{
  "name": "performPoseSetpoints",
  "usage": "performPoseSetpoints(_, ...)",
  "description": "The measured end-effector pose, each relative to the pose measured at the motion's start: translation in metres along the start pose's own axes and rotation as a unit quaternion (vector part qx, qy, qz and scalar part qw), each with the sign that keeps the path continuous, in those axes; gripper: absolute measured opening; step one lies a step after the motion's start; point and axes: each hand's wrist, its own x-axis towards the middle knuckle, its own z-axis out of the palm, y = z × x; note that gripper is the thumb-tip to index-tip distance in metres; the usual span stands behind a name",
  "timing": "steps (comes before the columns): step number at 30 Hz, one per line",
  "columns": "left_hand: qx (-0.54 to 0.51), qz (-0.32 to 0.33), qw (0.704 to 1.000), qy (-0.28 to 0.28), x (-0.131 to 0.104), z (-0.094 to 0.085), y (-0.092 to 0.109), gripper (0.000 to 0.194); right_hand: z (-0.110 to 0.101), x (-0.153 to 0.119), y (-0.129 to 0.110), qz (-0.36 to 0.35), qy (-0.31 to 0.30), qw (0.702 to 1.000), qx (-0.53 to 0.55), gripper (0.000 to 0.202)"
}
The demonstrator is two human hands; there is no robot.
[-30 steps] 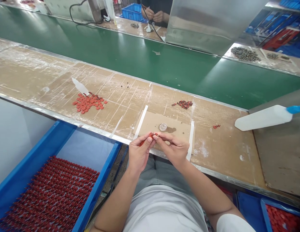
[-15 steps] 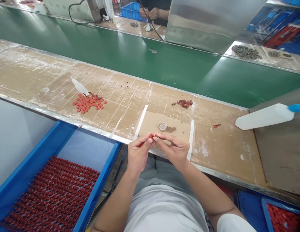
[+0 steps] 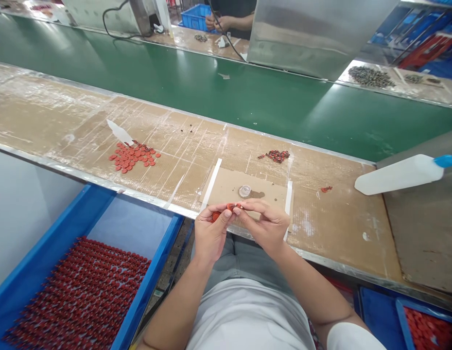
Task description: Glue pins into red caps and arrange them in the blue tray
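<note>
At ten o'clock from the hands, red discs [image 3: 129,156] were spread on the bench [image 3: 335,233]. A small red piece [image 3: 231,207] was pinched narrowly between left hand [image 3: 210,236] and right hand [image 3: 269,226]; a white bottle [image 3: 397,175] was placed at three o'clock.

Left hand [image 3: 211,236] and right hand [image 3: 268,226] pinch a small red part [image 3: 233,207] between them, over the near edge of the cardboard pad [image 3: 229,184]. Clear round container [image 3: 244,191] sits on the pad; red disc pile [image 3: 133,157] lies on the counter [image 3: 167,170], left of the pad.
</note>
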Motion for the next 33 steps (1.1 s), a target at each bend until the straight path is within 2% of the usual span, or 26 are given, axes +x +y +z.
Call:
performPoseSetpoints(4, -0.003, -0.002, 1.0, 0.0, 0.0003, 0.0007, -0.0023, 0.01, -0.001, -0.0007, -0.0001, 0.025, 0.008, 1.0, 0.0, 0.027)
performPoseSetpoints(14, 0.029, -0.012, 1.0, -0.002, -0.0019, 0.0043, 0.001, 0.016, -0.0027, 0.0, 0.0015, 0.062, 0.022, 0.998, 0.0, 0.019)
performPoseSetpoints(24, 0.023, -0.015, 1.0, -0.005, -0.0022, 0.0019, 0.0008, 0.014, -0.0015, -0.001, 0.0014, 0.063, 0.016, 0.998, 0.022, 0.023)
performPoseSetpoints(33, 0.001, -0.052, 0.999, -0.007, -0.0007, -0.0016, 0.0008, 0.016, -0.0004, 0.0014, 0.0017, 0.122, -0.01, 0.99, 0.072, 0.02)
